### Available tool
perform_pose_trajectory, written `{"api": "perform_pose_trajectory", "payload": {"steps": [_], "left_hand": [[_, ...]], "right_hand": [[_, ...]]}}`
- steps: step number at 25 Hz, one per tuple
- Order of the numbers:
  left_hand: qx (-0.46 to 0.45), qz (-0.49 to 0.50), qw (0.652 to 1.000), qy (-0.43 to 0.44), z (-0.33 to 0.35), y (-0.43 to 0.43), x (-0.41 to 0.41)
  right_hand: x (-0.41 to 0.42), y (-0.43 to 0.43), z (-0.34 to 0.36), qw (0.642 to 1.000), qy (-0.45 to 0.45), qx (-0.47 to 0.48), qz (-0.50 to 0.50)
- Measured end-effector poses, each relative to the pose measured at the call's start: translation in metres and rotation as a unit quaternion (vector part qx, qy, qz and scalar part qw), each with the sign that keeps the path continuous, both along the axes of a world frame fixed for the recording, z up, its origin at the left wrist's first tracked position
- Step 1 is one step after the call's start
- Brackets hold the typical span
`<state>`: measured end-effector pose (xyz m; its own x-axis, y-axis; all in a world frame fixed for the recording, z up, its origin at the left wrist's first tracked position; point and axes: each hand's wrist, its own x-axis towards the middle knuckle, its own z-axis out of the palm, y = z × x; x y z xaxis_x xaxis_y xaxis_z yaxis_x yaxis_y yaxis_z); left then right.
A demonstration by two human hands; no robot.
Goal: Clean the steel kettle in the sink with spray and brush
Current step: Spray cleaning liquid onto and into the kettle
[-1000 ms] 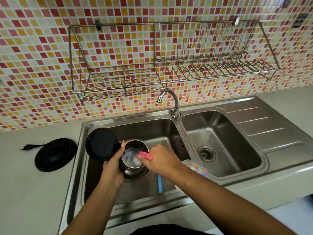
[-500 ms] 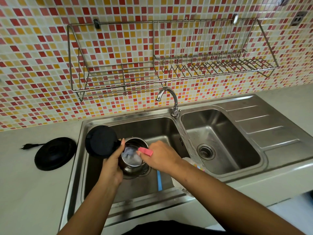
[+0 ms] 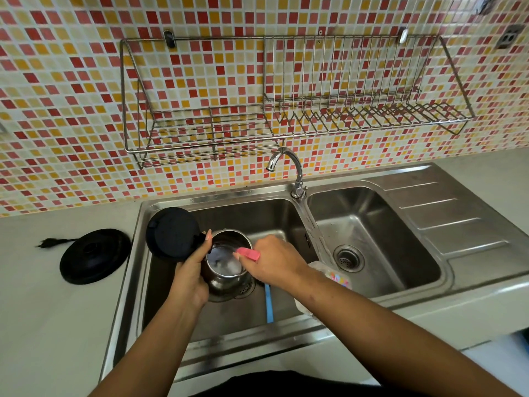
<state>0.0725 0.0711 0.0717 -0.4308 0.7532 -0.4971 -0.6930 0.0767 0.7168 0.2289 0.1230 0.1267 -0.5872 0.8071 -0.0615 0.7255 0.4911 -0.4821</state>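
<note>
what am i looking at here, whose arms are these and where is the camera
There is no machine here. These are a person's two bare arms, filmed by one wide camera worn on the head and looking down, which is why the wall seems to bend. The left hand holds a steel kettle in the left bowl of the sink, with its black lid flipped open. The right hand grips a spray bottle, its pink nozzle pointing into the kettle. A blue strip, probably the brush handle, lies in the bowl. On the counter to the left sits the kettle's round black base. A tap and a wire rack are behind.
</note>
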Motion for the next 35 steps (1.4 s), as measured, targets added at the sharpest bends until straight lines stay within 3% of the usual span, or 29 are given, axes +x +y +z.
{"api": "perform_pose_trajectory", "payload": {"steps": [14, 20, 22, 24, 27, 29, 35], "left_hand": [[-0.019, 0.016, 1.0, -0.004, -0.007, 0.005, -0.006], [-0.02, 0.009, 1.0, -0.02, -0.018, 0.008, -0.013], [-0.013, 0.004, 1.0, -0.02, -0.028, 0.009, -0.019], [-0.01, 0.002, 1.0, -0.018, -0.039, 0.011, -0.026], [-0.023, 0.005, 0.998, -0.052, -0.055, 0.01, -0.033], [-0.041, 0.008, 0.996, -0.074, -0.069, 0.01, -0.036], [-0.103, 0.048, 0.989, -0.096, -0.124, 0.005, -0.047]], "right_hand": [[-0.003, 0.003, -0.008, 0.999, 0.038, -0.034, 0.015], [-0.002, 0.006, -0.016, 0.998, 0.011, -0.056, 0.021], [0.004, 0.011, -0.018, 0.994, 0.057, -0.094, 0.023], [0.013, 0.021, -0.019, 0.977, 0.166, -0.133, -0.02], [0.029, 0.042, -0.022, 0.913, 0.333, -0.195, -0.129], [0.036, 0.054, -0.031, 0.886, 0.391, -0.191, -0.159], [0.038, 0.075, -0.106, 0.921, 0.328, -0.12, -0.172]]}}
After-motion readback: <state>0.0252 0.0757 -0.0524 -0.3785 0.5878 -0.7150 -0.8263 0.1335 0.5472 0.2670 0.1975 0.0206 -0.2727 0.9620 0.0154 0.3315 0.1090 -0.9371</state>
